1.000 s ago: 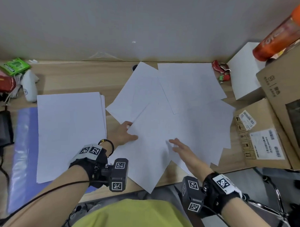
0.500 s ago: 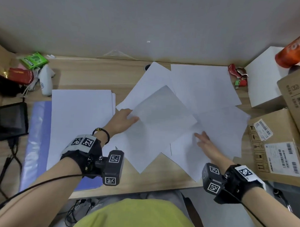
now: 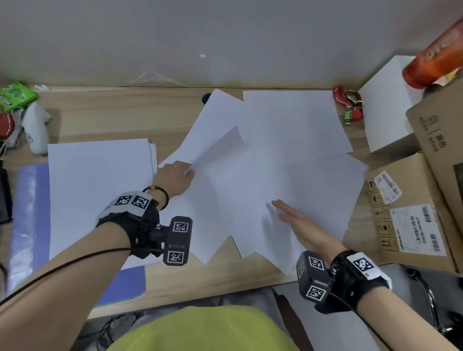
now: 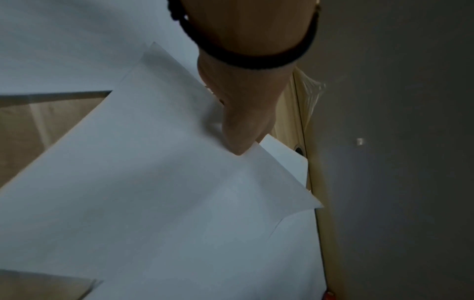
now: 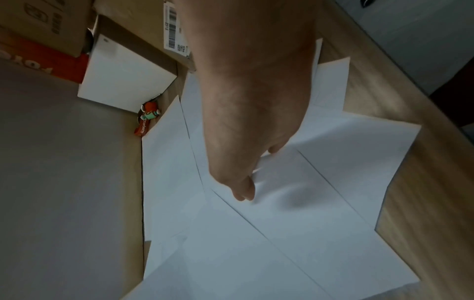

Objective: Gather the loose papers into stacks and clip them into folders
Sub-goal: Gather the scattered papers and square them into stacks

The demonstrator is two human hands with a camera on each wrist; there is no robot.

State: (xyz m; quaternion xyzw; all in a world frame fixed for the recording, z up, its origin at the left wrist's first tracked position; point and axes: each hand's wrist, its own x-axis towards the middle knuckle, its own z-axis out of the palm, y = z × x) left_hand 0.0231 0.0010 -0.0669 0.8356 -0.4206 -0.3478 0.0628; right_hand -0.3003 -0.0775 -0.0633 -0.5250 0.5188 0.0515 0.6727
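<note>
- Loose papers (image 3: 264, 176): plain white, no print showing.
- Stacked papers (image 3: 98, 191): white as well.
- Folder (image 3: 30, 221): translucent blue-violet.
- Bench (image 3: 117, 113): pale wood grain.
- Wall (image 3: 177, 29): flat grey.
- Cardboard boxes (image 3: 418, 208): tan, with white labels bearing black barcodes.
- Bottle (image 3: 444, 49): orange with lighter lettering.
- Key tag (image 3: 345, 103): red, with a green piece.
- Packet (image 3: 12, 95): bright green.
- Wrist bands (image 3: 132, 202): black, carrying black-and-white square marker patterns.
- Shirt (image 3: 206, 334): yellow-green.
</note>
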